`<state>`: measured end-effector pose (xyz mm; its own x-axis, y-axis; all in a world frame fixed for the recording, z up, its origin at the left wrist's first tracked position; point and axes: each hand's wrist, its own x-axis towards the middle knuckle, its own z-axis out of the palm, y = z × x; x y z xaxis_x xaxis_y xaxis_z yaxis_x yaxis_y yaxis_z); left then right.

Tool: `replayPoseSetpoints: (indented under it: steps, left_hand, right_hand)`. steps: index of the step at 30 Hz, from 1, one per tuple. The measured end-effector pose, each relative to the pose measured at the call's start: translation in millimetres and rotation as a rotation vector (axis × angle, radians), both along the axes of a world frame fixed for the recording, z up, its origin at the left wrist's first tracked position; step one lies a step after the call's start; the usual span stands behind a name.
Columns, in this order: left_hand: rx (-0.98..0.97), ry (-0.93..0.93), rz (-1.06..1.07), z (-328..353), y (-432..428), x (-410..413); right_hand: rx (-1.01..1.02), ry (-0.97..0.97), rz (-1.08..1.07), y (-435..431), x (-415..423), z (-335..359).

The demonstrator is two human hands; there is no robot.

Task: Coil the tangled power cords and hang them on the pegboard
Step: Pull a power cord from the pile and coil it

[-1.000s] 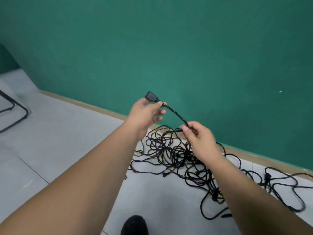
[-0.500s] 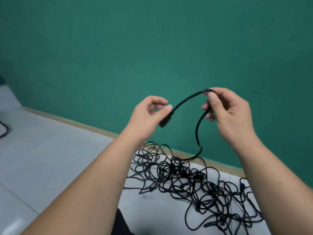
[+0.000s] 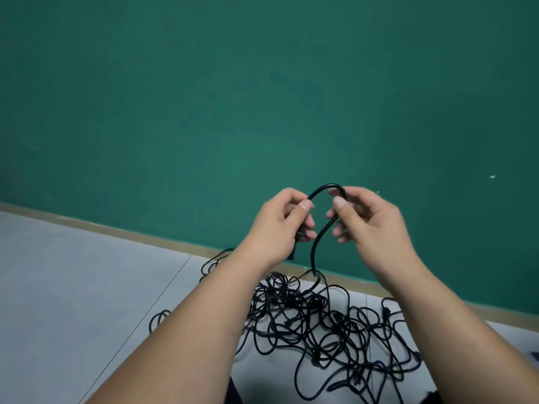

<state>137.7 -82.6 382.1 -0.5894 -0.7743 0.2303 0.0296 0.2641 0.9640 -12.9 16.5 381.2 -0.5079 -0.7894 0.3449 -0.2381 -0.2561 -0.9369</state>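
"What's underfoot?"

"A pale grey floor (image 3: 73,287) with thin joint lines. It runs back to a tan skirting strip (image 3: 102,225) and, behind that, a plain green wall (image 3: 262,97)."

"And the cords?"

"A black tangle of power cords (image 3: 306,304) lies on the floor close to the skirting, with loops crossing one another and a few plugs among them. One lifted cord (image 3: 326,186) rises out of the heap into a narrow arch in front of the wall."

"Who has it?"

"Both hands. The left hand (image 3: 277,225) has its grip clamped on one leg of the arch, thumb on top, and a dark plug end (image 3: 291,253) pokes out below the palm. The right hand (image 3: 370,225) pinches the other leg just beside the top of the arch."

"Anything unclear?"

"The forearms cover part of the heap. A dark shape (image 3: 233,395) between them is cut off at the bottom edge. I cannot tell which strand in the pile the lifted cord joins."
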Motion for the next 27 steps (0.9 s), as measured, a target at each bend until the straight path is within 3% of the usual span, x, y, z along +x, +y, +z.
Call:
replayPoseSetpoints:
  steps: [2, 7, 11, 15, 17, 21, 27]
  left_hand:
    - [0.076, 0.057, 0.018, -4.3, -2.8, -8.1]
    - [0.338, 0.250, 0.038, -10.0, -11.8, -23.3]
    - [0.398, 0.268, 0.114, -15.0, -19.3, -30.5]
    - [0.452, 0.191, 0.150, -16.5, -22.7, -35.2]
    - [0.527, 0.145, 0.073, -19.8, -19.8, -37.8]
    - [0.603, 0.078, 0.003, -26.4, -18.2, -43.0]
    - [0.515, -0.016, -0.002, -30.3, -24.5, -41.2]
  right_hand:
    - [0.108, 0.000, 0.085, 4.1, -6.5, -12.0]
    - [0.397, 0.303, 0.259, -1.0, -16.3, -39.1]
    - [0.330, 0.313, 0.125, -13.2, -17.4, -48.2]
    - [0.211, 0.680, -0.122, -16.5, -16.5, -47.5]
    - [0.127, 0.759, -0.156, -19.2, -13.6, -49.8]
    - [0.060, 0.747, -0.218, -24.4, -11.4, -50.8]
    - [0.086, 0.658, -0.219, -29.4, -9.3, -54.1]
